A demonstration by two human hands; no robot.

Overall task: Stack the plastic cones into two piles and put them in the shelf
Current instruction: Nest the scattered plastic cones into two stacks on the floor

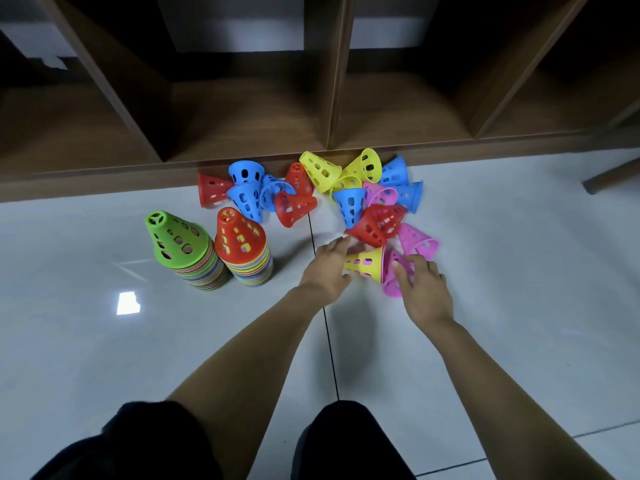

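Two upright piles of stacked cones stand on the floor at the left: one topped by a green cone (176,239), the other by a red cone (239,237). Several loose red, blue, yellow and pink cones (349,195) lie scattered in front of the wooden shelf (242,109). My left hand (329,265) grips the narrow end of a yellow cone (367,265) lying on its side. My right hand (424,289) closes on a pink cone (393,271) right beside the yellow one, partly hiding it.
The shelf has several open wooden compartments along the back. A wooden leg (609,176) stands at the far right. The floor is glossy white tile with a dark joint (329,334) running toward me. My knees in dark shorts (346,445) fill the bottom.
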